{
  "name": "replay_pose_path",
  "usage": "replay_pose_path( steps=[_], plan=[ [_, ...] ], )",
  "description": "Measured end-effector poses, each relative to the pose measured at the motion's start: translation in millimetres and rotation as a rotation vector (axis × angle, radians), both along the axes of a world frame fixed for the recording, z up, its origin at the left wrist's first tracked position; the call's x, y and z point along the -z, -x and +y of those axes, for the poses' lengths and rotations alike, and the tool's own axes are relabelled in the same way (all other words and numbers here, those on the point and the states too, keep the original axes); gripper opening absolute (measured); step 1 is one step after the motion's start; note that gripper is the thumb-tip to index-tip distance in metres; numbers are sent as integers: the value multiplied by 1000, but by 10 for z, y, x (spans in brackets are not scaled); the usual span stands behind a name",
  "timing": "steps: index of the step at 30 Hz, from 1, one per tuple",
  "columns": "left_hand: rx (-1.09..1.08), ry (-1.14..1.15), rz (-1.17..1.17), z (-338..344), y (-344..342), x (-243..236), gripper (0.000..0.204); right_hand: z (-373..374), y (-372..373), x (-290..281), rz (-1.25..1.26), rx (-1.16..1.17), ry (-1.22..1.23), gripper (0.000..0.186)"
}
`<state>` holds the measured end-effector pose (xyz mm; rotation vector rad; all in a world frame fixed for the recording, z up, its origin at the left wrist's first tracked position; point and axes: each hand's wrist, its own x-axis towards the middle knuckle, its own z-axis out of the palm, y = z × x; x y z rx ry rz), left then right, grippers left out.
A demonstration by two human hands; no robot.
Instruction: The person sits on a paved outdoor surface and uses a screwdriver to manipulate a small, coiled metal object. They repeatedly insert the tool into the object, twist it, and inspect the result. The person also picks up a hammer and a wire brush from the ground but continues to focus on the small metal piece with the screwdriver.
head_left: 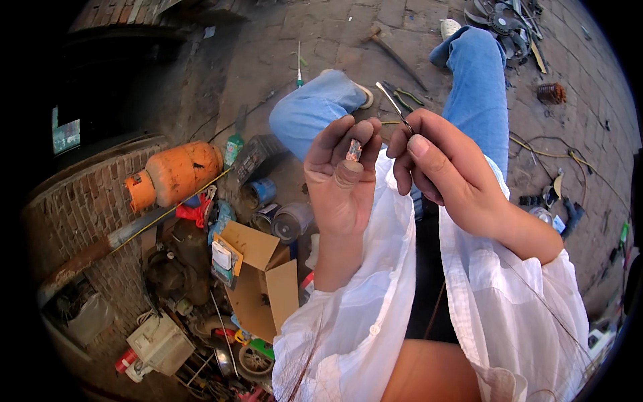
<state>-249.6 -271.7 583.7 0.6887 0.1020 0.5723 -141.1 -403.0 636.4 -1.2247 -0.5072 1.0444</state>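
**Hands at chest height: small metal piece and thin tool**

Left hand (pixel 341 177) is curled, thumb and fingers pinching a small metallic piece (pixel 353 150) upright at the fingertips. Right hand (pixel 442 171) is clenched around a thin metal tool (pixel 394 102), which juts up and to the left out of the fingers; its lower end meets the hand just beside the left fingertips. The 2 hands are close, nearly touching, above the lap.

Below them: open white shirt (pixel 509 308) and blue jeans (pixel 479 87), legs stretched over a brick-paved floor (pixel 321 33).

To the person's left on the floor: orange gas cylinder (pixel 175 174) lying on its side, open cardboard box (pixel 264 281), grey cans (pixel 291 222) and mixed clutter. Further out: hammer (pixel 392 50) past the knees, fan blades (pixel 502 27) at top right, loose yellow wire (pixel 542 153) at right.
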Motion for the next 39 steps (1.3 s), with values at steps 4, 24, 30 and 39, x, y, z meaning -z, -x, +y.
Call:
replay_pose_path(
  steps=[4, 24, 30, 39],
  plan=[
    [-8, 50, 12, 8, 12, -20, 50, -45, -35, 43, -203, -71, -37, 25],
    [-306, -787, 293, -73, 43, -261, 43, 80, -15, -22, -173, 79, -9, 13],
    [-342, -908, 307, -73, 44, -222, 40, 78, -20, 12, -241, 76, 41, 11],
    [-239, -561, 174, -116, 56, -97, 41, 114, 35, 63, -217, 119, 51, 10]
  ],
)
